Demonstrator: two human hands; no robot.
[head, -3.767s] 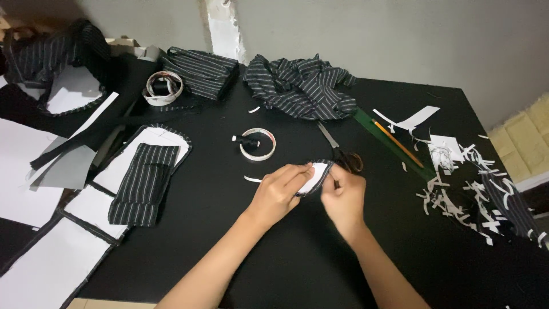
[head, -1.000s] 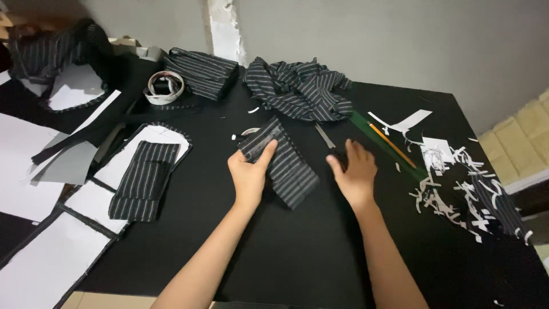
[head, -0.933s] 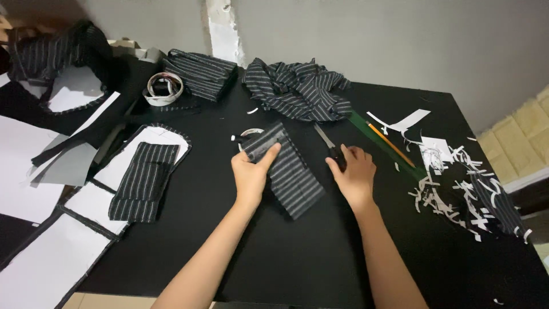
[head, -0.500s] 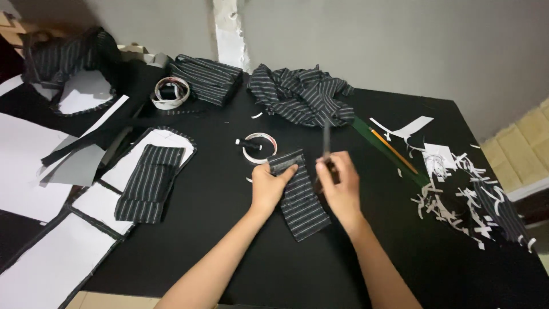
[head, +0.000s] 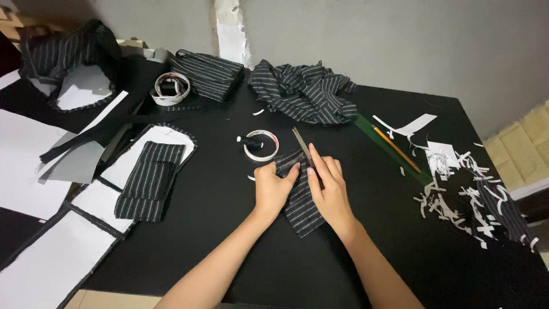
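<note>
far left edge of the desk (head: 229,229): white paper sheets (head: 34,171), cut off by the frame. striped fabric heap (head: 63,51) at the back left corner, shape hard to read. a folded striped piece (head: 150,180) lies on white paper near the left edge. a tape roll (head: 170,88) and a folded striped bundle (head: 207,73) sit toward the back edge.

mid desk: a second tape roll (head: 260,144), a dark bit on its left side, too small to tell what. just right of it, the strip (head: 300,197): black fabric with thin white pinstripes, long and narrow, lying flat, running from the roll diagonally toward the front edge. its lower end is free and squared off; the upper end is covered by both hands.

left hand (head: 273,187) presses flat on the strip's upper left, fingers curled over the edge, pinning rather than lifting. right hand (head: 329,191) is closed round scissors (head: 303,147); only the blades show, pointing toward the back edge. handles are hidden in the hand, and whether the blades are apart or shut i cannot tell.

behind: a crumpled striped cloth (head: 306,97) by the back edge. right of the hands: a green ruler (head: 394,151) with a pencil (head: 396,147) on it. right edge: a heap of white and striped scraps (head: 474,197), single pieces not separable.
</note>
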